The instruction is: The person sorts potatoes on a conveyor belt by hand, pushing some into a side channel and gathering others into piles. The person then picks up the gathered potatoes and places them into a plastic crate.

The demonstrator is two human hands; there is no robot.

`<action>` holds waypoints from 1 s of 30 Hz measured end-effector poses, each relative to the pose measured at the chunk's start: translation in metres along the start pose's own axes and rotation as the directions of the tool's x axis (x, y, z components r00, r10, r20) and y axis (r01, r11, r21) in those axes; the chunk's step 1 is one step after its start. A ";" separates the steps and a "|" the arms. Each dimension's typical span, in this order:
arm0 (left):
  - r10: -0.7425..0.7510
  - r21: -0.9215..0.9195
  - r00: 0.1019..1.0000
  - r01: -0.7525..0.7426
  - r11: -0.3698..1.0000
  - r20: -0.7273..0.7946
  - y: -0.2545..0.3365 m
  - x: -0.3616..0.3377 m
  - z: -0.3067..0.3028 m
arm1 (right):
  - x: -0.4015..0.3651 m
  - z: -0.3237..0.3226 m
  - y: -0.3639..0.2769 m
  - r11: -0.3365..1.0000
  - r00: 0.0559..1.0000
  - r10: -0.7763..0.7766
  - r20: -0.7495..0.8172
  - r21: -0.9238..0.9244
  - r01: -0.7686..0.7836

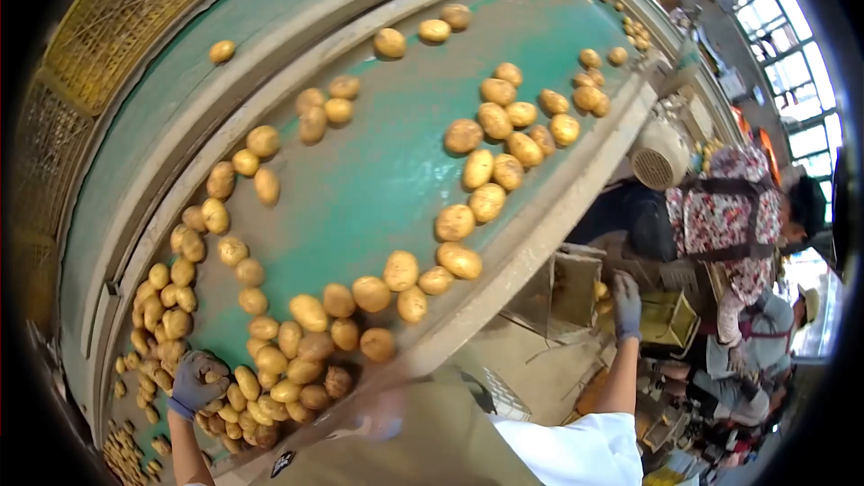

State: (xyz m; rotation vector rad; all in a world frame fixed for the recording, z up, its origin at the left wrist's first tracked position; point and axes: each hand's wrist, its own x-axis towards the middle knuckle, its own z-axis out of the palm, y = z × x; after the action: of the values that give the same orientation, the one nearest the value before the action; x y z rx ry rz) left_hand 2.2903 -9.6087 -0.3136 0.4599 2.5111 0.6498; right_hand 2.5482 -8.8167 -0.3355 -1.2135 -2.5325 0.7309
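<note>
Fingers point(205, 365) curl round one potato point(214, 377): on the green conveyor belt point(378, 180), in its potato heap point(288, 369), the gloved left hand point(198, 382) grips; right hand point(627, 306) hangs by a chute point(576, 288), grip unclear. A straight lift should spare neighbours.

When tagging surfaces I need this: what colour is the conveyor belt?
Teal green conveyor belt, seen in the head view.
</note>
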 end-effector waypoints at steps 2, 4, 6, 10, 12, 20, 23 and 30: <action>-0.109 -0.041 0.994 0.110 0.993 0.021 -0.017 -0.024 0.006 | 0.030 -0.005 -0.023 0.976 0.977 0.061 -0.202 0.218 -0.016; -0.152 0.099 0.988 0.150 0.984 0.016 -0.015 -0.031 -0.005 | 0.058 0.007 -0.113 0.919 0.944 -0.140 -0.300 0.316 0.237; -0.335 0.271 0.894 0.258 0.927 0.298 -0.010 -0.023 -0.024 | 0.072 0.027 -0.229 0.824 0.956 -0.279 -0.092 0.488 0.287; -0.297 0.345 0.948 0.319 0.883 -0.114 0.108 0.054 -0.024 | 0.114 0.126 -0.389 0.526 0.523 -0.847 0.102 0.312 0.791; 0.142 0.271 0.965 -0.079 0.959 -0.222 0.170 0.110 0.006 | 0.139 0.201 -0.428 0.599 0.506 -0.800 0.321 0.390 0.699; 0.564 0.282 0.773 -0.494 0.822 -0.291 0.278 0.193 0.108 | 0.144 0.298 -0.451 0.446 0.385 -0.882 0.273 0.216 0.868; 0.417 0.123 0.862 -0.398 0.909 -0.289 0.233 0.169 0.092 | 0.098 0.287 -0.464 0.550 0.435 -0.811 0.390 0.258 0.794; 0.196 0.161 0.891 -0.141 0.977 -0.410 0.133 0.082 0.077 | -0.015 0.290 -0.464 0.601 0.491 -0.792 0.362 0.328 0.729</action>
State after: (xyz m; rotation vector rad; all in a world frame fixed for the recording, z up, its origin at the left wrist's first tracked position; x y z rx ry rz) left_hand 2.2907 -9.4358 -0.3331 0.6498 2.9626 0.7227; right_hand 2.1316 -9.1714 -0.3341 0.2900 -2.9062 0.9882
